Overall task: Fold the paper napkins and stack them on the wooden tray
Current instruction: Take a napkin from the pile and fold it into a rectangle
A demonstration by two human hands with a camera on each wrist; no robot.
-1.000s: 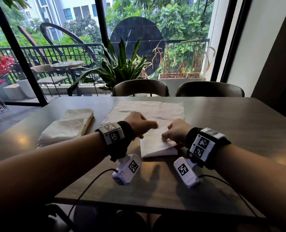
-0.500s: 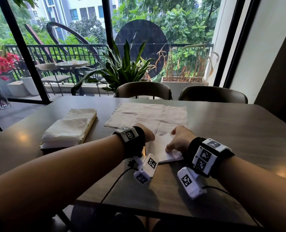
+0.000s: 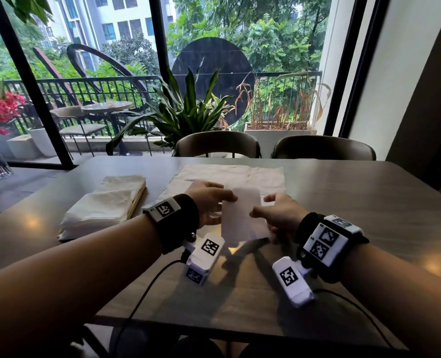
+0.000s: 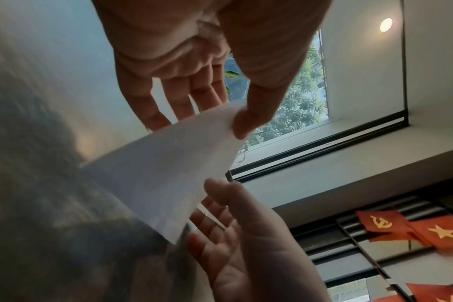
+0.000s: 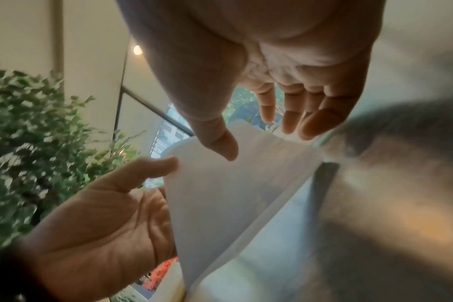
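Napkin (image 3: 241, 215), folded into a white rectangle, hangs above the table (image 3: 356, 202) between my hands; my left hand (image 3: 209, 202) pinches its left edge, thumb against fingers; my right hand (image 3: 281, 215) pinches its right edge the same way; unfolded napkins (image 3: 234, 174) lie spread just beyond; to the left, the wooden tray (image 3: 138, 200) carries a stack of folded napkins (image 3: 103, 208); square black-and-white code markers sit on my wristbands (image 3: 165, 209), with no readable words on them.
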